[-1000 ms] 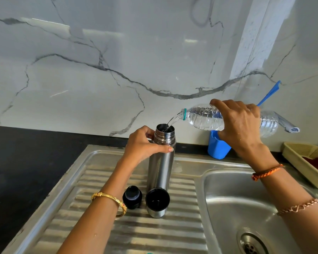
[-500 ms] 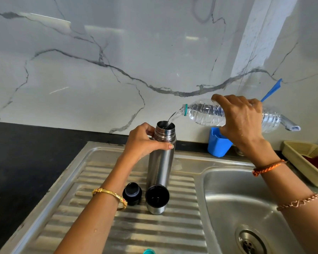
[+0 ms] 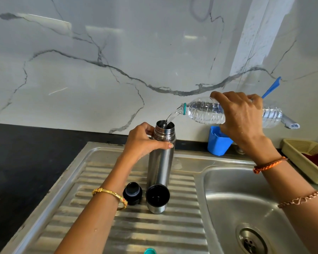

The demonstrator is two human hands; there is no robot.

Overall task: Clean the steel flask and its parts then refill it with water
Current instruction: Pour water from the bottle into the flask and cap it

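The steel flask point(image 3: 161, 162) stands upright and uncapped on the ribbed drainboard point(image 3: 136, 228). My left hand point(image 3: 144, 142) grips it just below the threaded neck. My right hand point(image 3: 240, 118) holds a clear plastic water bottle point(image 3: 202, 112) tipped on its side, and a stream of water runs from its mouth into the flask's opening. In front of the flask sit its black stopper point(image 3: 132, 193) and its steel cup lid point(image 3: 157, 197), which lies with its dark inside facing me.
The sink basin point(image 3: 233, 202) with its drain point(image 3: 251, 241) lies to the right. A blue holder point(image 3: 218, 143) stands against the marble wall, a beige basket point(image 3: 301, 154) at far right. A teal cap point(image 3: 150, 251) shows at the bottom edge. Black counter point(image 3: 26, 154) on the left.
The bottle has tipped slightly further while the water keeps pouring. Both hands hold their places on flask and bottle.
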